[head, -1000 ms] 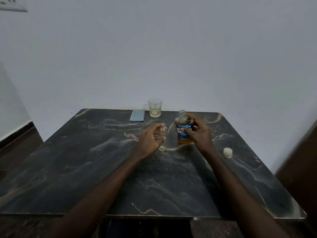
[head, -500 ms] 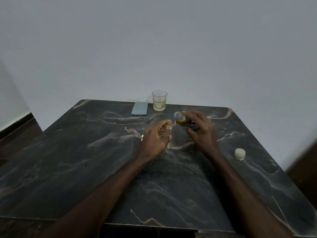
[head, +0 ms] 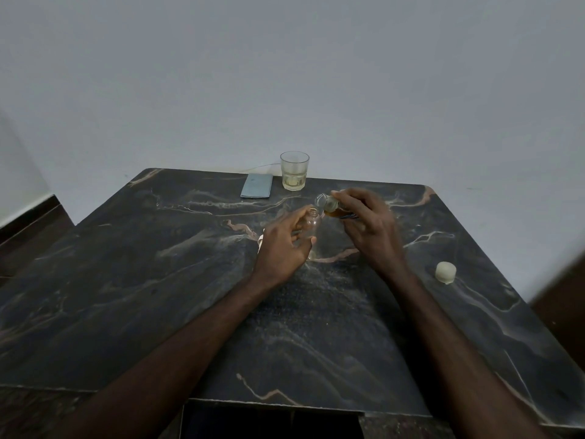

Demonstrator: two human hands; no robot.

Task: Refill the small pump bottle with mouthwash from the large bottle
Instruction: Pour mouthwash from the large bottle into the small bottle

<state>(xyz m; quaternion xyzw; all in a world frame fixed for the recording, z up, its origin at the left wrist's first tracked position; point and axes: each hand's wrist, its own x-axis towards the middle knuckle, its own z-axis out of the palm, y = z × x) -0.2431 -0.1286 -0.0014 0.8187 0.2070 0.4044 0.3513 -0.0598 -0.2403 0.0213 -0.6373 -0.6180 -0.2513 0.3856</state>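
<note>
The left hand wraps the small pump bottle, holding it upright on the dark surface so its open neck stays steady. Just right of that bottle, the right hand grips the large bottle, tipped so its mouth hangs over the neck for pouring. A white cap lies well right of it, a glass beyond.
</note>
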